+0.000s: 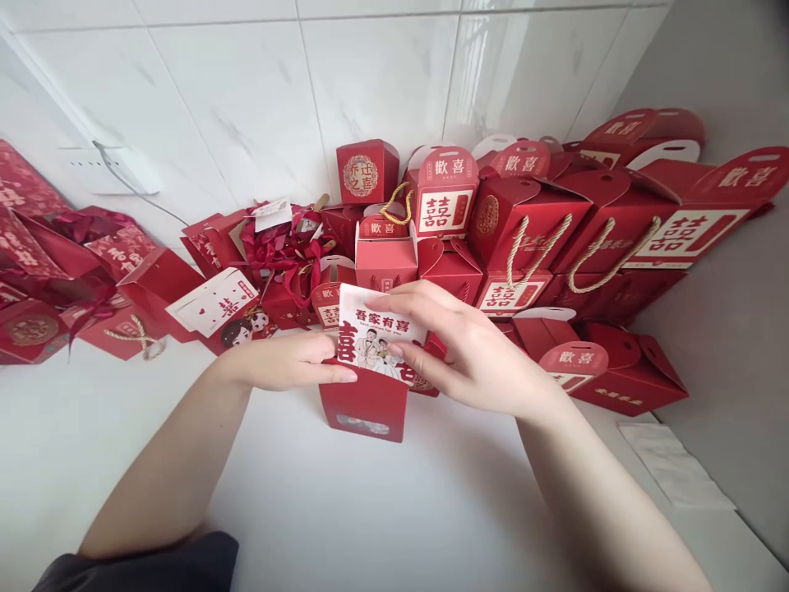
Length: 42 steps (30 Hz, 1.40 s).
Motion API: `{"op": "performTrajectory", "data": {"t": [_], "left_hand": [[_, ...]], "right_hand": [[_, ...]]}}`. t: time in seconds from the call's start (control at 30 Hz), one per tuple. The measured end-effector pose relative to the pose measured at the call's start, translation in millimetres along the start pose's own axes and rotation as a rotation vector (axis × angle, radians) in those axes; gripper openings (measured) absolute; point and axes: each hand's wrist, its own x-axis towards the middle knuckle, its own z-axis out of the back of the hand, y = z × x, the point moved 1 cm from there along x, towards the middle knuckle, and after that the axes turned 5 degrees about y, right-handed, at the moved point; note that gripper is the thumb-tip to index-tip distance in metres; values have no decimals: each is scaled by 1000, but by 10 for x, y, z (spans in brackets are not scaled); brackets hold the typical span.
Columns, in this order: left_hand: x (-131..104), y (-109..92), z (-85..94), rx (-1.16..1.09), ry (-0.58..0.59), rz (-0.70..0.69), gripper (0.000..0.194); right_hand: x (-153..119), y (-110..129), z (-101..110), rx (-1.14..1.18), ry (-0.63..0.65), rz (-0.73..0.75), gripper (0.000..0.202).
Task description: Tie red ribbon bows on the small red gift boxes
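Note:
A white printed packet (pixel 376 337), with red characters and a drawn bride and groom, is upright at the top of a red gift box (pixel 363 407). My right hand (pixel 462 345) is closed on the packet's right side, thumb on its front and fingers over its top edge. My left hand (pixel 296 362) is closed at the upper left edge of the box, its thumb in front near the packet's lower left corner. The box stands on the white table and has a small clear window low on its front. The packet hides the box's opening, so I cannot tell how deep it sits.
Red gift boxes with rope handles (pixel 530 222) are stacked behind and to the right. A pile of dark red ribbons (pixel 296 247) lies at the back, with more red boxes (pixel 160 288) at left. The white table (pixel 370 510) meets a tiled wall (pixel 240 107).

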Motion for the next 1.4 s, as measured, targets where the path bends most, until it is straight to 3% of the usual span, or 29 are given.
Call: {"op": "performTrajectory", "data": {"t": [0.1, 0.2, 0.4, 0.53, 0.67, 0.87, 1.0, 1.4], "left_hand": [[1, -1, 3, -103, 142, 84, 40], [-1, 17, 19, -151, 175, 148, 50], [-74, 94, 89, -123, 220, 25, 63], [-170, 44, 159, -65, 141, 63, 57], [-212, -97, 163, -90, 55, 47, 32], [-202, -180, 75, -59, -132, 38, 27], [-198, -206, 45, -46, -218, -4, 24], [-183, -214, 1, -55, -181, -10, 26]], "right_hand": [[-10, 7, -39, -8, 61, 28, 44], [-16, -7, -81, -57, 105, 28, 42], [12, 39, -242, -216, 223, -30, 59], [43, 56, -415, -368, 410, -116, 52], [48, 53, -500, -416, 430, -182, 21], [29, 79, -380, -428, 487, -266, 6], [13, 104, -279, -427, 443, -294, 15], [-18, 59, -361, -463, 480, -287, 15]]}}
